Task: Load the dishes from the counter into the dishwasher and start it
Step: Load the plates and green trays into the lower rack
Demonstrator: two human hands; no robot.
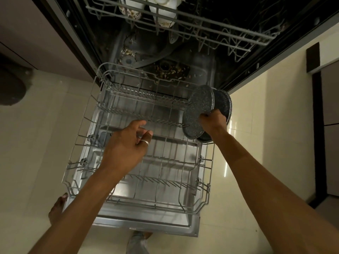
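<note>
Plates (222, 103): two, dark speckled, on edge at right rear of lower rack (139, 204). Right grip (212, 121) holds front plate (199, 110) by its rim. Left grip (126, 143) loosely curled, holding nothing, above rack middle.

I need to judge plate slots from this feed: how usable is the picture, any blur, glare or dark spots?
Head view: dim, warm light; the tub is deep in shadow. Head view: left hand slightly motion-blurred, the speckled plates in the right hand sharp. Head view: glare streak on the floor tile; wide-angle bends the edges.
</note>
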